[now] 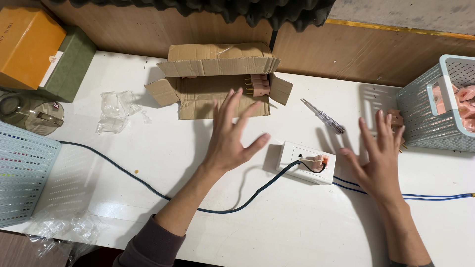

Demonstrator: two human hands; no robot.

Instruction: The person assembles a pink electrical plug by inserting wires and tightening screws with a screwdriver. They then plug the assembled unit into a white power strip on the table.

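Head view of a white tabletop. Both hands hover flat above it with fingers spread, grasping nothing: the left hand between the open cardboard box at the far edge and the white socket block near mid-table, the right hand just beside the pale slatted basket at the right edge. A pink plug sits seated in the socket block, with a dark blue cable curving from the block toward the left edge and thinner blue wires running to the right edge. More pink plugs lie in the box; others show in the basket. A clear-handled tester screwdriver lies untouched between box and basket.

Judged from this layout, the step in hand is a pause between plugs, one being under test. The next move calls for a firm pinch on the seated plug and a straight pull, the block steadied.
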